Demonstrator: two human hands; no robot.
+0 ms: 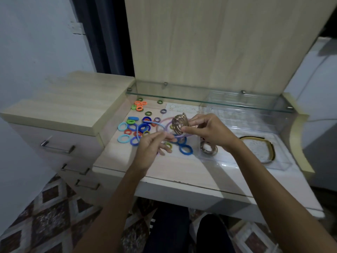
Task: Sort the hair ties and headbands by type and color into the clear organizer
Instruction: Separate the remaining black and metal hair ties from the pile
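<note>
Several hair ties [135, 127] in blue, light blue, orange, green and red lie scattered on the left of the desk [175, 168]. My right hand [209, 131] pinches a gold wire headband [179, 123] and holds it above the desk. My left hand [151, 148] pinches thin lilac and blue headbands [160, 126] whose arcs cross under the gold one. The clear organizer [279, 128] sits on the right and holds a gold-and-black headband [268, 143] and a gold wavy headband [208, 149] in separate sections.
A glass shelf [209, 97] runs above the back of the desk, over the far ties and the organizer's rear. A drawer unit [69, 106] stands higher on the left. The desk's front edge is just below my forearms.
</note>
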